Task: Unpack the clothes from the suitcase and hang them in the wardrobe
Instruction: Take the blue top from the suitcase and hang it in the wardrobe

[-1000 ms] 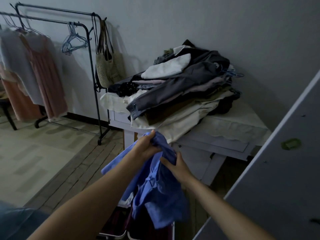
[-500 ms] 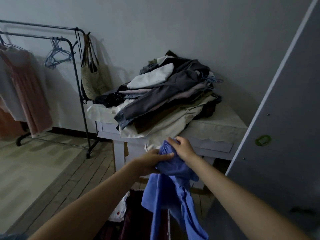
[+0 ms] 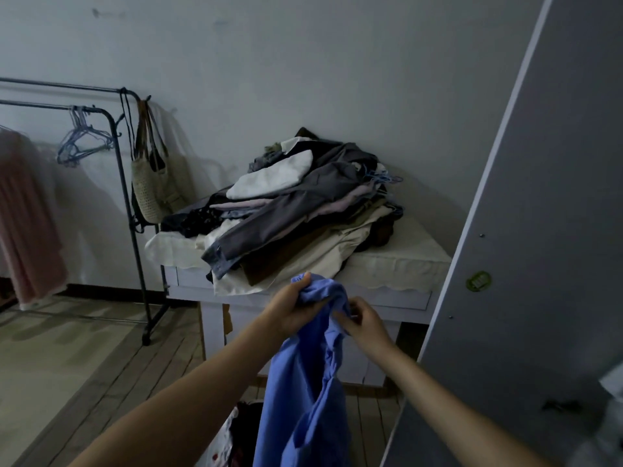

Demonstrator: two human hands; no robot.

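Two rails of a rack (image 3: 129, 197) cross the upper left of the frame. A pink dress (image 3: 27, 214) hangs at the far left edge, a bunch of bare hangers (image 3: 82, 143) sits further along the front rail, and a woven bag (image 3: 153, 187) hangs from the rack's right end.

Right of the rack, in the middle of the frame, a desk (image 3: 397, 264) with a pale cloth stands against the wall and carries a heap of clothes (image 3: 296, 210), grey, white, beige and brown, with blue hangers poking out on its right side.

Below the desk, at lower centre, both hands hold a blue shirt (image 3: 303, 382) up in front of the desk edge. The left hand (image 3: 293, 308) is curled round the bunched top of the shirt; the right hand (image 3: 364, 321), just beside it, pinches the fabric with its fingertips. The shirt hangs down between the forearms to the bottom edge, above dark and patterned cloth at the bottom centre, too dim to make out.

A grey wardrobe door (image 3: 539, 230) fills the right side of the frame, with a green sticker (image 3: 478, 281) on it.
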